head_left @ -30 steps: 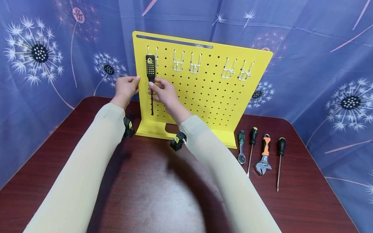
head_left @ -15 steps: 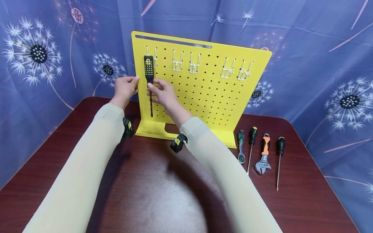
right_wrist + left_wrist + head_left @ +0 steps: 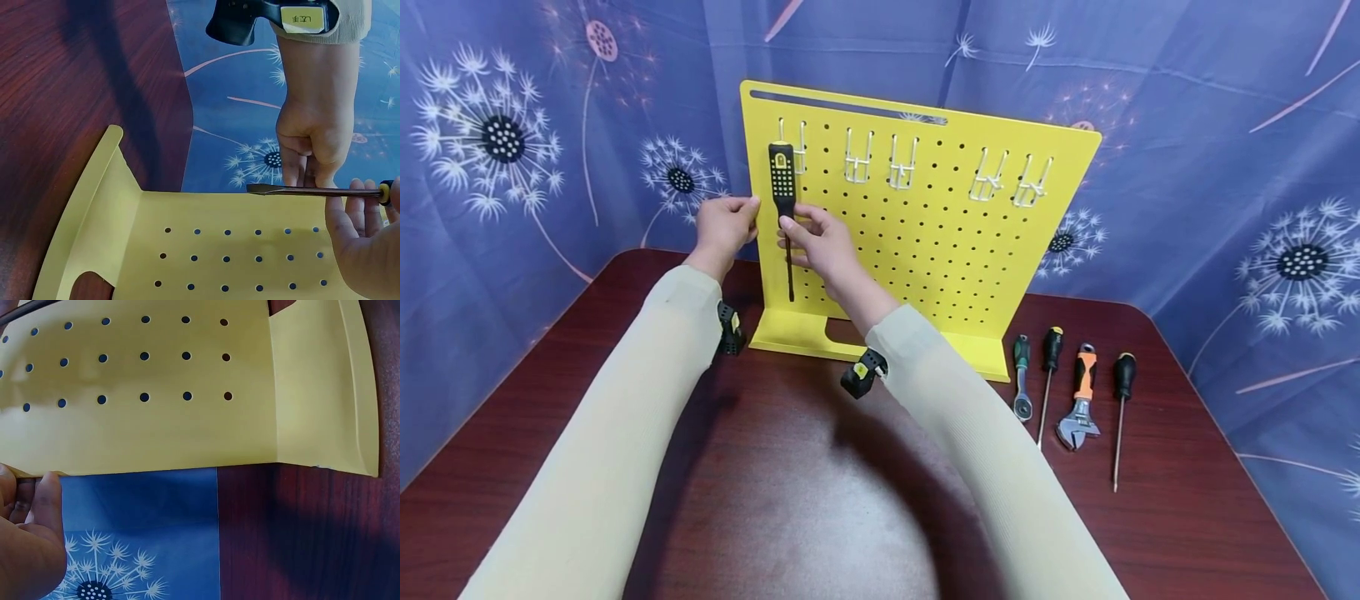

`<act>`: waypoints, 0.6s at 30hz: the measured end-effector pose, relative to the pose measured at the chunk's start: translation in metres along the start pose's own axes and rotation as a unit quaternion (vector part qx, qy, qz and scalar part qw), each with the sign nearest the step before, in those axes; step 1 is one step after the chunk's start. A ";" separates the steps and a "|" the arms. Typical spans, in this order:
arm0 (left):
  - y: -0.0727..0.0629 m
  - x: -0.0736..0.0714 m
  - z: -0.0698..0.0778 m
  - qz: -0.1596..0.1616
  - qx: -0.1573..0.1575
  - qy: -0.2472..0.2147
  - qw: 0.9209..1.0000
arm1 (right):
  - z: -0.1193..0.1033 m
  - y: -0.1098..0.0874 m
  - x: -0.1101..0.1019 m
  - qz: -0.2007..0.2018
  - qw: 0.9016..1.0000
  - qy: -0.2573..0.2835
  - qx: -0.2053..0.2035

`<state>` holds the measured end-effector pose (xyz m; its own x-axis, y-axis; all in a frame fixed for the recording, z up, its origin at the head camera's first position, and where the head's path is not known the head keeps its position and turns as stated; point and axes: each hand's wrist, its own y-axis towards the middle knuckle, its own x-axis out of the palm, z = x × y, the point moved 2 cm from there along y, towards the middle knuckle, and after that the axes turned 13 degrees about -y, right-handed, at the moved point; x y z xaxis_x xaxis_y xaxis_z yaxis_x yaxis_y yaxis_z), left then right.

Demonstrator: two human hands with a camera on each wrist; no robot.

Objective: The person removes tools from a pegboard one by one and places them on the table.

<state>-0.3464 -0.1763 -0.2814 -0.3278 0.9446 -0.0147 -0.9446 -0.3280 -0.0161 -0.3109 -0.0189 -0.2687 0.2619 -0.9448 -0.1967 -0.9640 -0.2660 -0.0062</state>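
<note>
A flat-head screwdriver with a black, yellow-dotted handle stands upright, tip down, before the leftmost white wire hook of a yellow pegboard. My right hand pinches it below the handle, thumb in front. In the right wrist view, the screwdriver's flat tip sticks out past the right hand. Whether the handle touches the hook is hard to tell. My left hand grips the board's left edge; the left wrist view shows its fingers and thumb at that edge.
More white wire hooks line the board's upper part. At right on the dark red table lie a green-handled ratchet, a black screwdriver, an orange-handled adjustable wrench and another screwdriver. A blue curtain hangs behind.
The screwdriver has shifted slightly left and down in my right hand's hold, still before the leftmost hook. My left hand stays at the board's edge.
</note>
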 end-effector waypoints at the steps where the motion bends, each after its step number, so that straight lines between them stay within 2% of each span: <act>1: 0.000 0.000 0.000 0.000 0.000 0.001 1.000 | 0.000 -0.001 0.000 -0.001 1.000 -0.001 -0.002; 10: -0.002 0.001 0.000 0.003 -0.002 -0.004 1.000 | -0.003 -0.009 -0.001 -0.006 1.000 -0.007 -0.008; 18: -0.002 0.001 0.000 0.006 0.005 -0.009 1.000 | -0.003 -0.023 -0.004 -0.019 0.999 -0.015 -0.023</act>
<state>-0.3447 -0.1743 -0.2816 -0.3402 0.9403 0.0036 -0.9403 -0.3402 -0.0068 -0.2894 -0.0098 -0.2654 0.2970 -0.9275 -0.2271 -0.9497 -0.3117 0.0309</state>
